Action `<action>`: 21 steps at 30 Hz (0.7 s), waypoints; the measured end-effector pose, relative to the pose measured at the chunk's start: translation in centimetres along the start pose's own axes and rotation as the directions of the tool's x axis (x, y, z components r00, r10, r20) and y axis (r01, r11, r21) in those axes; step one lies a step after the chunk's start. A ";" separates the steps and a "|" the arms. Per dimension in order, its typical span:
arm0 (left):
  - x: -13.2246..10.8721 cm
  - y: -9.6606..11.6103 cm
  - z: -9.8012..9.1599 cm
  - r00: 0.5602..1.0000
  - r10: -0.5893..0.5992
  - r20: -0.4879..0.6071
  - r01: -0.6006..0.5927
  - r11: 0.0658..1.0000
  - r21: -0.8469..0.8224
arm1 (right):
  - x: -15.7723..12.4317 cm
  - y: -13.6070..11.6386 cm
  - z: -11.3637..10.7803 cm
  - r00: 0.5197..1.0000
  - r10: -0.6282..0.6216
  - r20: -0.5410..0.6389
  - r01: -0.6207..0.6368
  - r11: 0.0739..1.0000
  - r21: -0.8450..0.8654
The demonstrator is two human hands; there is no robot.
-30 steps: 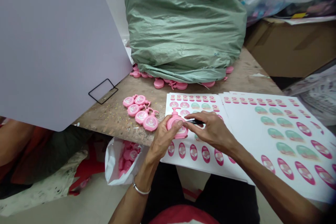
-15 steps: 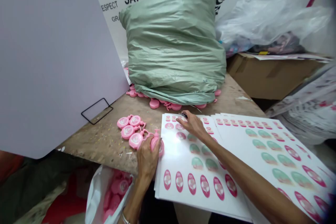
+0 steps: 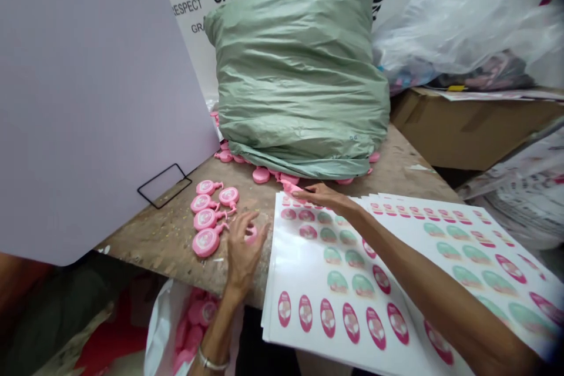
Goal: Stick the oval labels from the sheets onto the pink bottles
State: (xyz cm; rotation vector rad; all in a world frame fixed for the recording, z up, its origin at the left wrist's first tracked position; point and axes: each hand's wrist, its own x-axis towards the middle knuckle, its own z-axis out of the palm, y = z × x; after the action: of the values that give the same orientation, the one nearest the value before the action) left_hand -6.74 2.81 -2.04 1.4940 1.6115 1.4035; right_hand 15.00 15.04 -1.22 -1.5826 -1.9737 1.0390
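Pink plastic pump bottles (image 3: 206, 242) lie labelled in a cluster on the scarred wooden table (image 3: 145, 229); many pink oval stickers (image 3: 284, 308) remain on glossy white sheets (image 3: 304, 276). The left hand (image 3: 243, 252), no longer gripping, spreads its fingers over a small pink bottle (image 3: 251, 235); the right hand (image 3: 324, 197) reaches a pink bottle end (image 3: 288, 187) at the sheet's top edge, its grip unclear.

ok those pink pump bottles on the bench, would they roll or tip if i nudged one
The pink plastic pump bottles lie flat on the wooden bench, so a nudge would probably slide them rather than roll them. Their smooth moulded shells suggest they're stiff and fairly light. The thin pump spouts look likeliest to snag on each other or snap.
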 end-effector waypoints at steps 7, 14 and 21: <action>-3.1 2.1 4.6 0.806 -0.223 0.548 0.577 0.498 -0.647 | -10.1 -0.5 1.5 0.937 -0.147 0.318 -0.003 0.905 0.426; -3.6 1.2 5.1 0.816 -0.367 0.448 0.577 0.570 -0.585 | -9.4 4.3 3.2 0.897 -0.147 -0.418 0.014 0.953 -0.304; -3.1 0.1 7.1 0.833 -0.395 0.387 0.553 0.631 -0.545 | -9.0 5.0 5.1 0.868 -0.295 -0.399 0.088 0.883 -0.461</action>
State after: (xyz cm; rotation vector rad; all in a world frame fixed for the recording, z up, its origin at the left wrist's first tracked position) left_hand 0.39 2.28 -5.08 0.7057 1.0847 1.2198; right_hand 17.19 5.35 -7.04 -1.5993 -2.0396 0.1107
